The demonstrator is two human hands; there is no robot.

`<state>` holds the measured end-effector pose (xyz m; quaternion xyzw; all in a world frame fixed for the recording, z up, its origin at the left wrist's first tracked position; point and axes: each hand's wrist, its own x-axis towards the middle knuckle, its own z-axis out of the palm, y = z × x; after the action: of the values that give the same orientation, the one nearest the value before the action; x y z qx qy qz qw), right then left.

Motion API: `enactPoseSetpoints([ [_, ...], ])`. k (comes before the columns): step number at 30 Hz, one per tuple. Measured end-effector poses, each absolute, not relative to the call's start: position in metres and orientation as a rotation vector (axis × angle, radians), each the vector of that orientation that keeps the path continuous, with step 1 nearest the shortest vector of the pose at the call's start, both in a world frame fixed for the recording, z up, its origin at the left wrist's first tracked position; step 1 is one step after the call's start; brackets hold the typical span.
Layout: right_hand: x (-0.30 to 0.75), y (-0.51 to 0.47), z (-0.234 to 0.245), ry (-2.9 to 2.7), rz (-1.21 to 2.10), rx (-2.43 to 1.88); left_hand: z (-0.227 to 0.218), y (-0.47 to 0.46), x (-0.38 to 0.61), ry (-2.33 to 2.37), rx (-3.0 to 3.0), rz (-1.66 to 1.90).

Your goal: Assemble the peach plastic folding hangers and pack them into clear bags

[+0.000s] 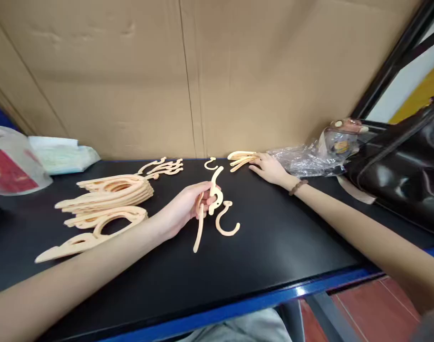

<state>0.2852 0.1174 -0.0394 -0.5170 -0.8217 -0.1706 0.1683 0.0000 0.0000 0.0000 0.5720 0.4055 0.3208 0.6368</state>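
black tabletop point(288, 242), piece point(218, 195) in left fingers point(201, 186)

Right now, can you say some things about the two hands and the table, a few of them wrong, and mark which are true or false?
1. The left hand holds peach-coloured, plastic-looking curved parts. True.
2. The brown, ring-shaped band is on the left wrist. False: the band is on the right wrist.
3. The right hand touches slim peach strips near the tall brown cardboard. True.
4. The big peach stack of curved layers is on the picture's right. False: it is on the left.
5. A C-shaped peach hook lies on the flat black tabletop near the left hand. True.
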Motion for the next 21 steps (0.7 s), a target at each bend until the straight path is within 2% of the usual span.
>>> enactPoseSetpoints([
  [8,0.277,0.115,-0.036,-2.335,-0.580,-1.452,0.000,-0.001,-0.005,0.935,1.319,0.741],
  [21,0.249,0.085,-0.019,-2.534,-0.646,-1.138,-0.007,0.001,-0.005,1.025,1.505,0.726],
])
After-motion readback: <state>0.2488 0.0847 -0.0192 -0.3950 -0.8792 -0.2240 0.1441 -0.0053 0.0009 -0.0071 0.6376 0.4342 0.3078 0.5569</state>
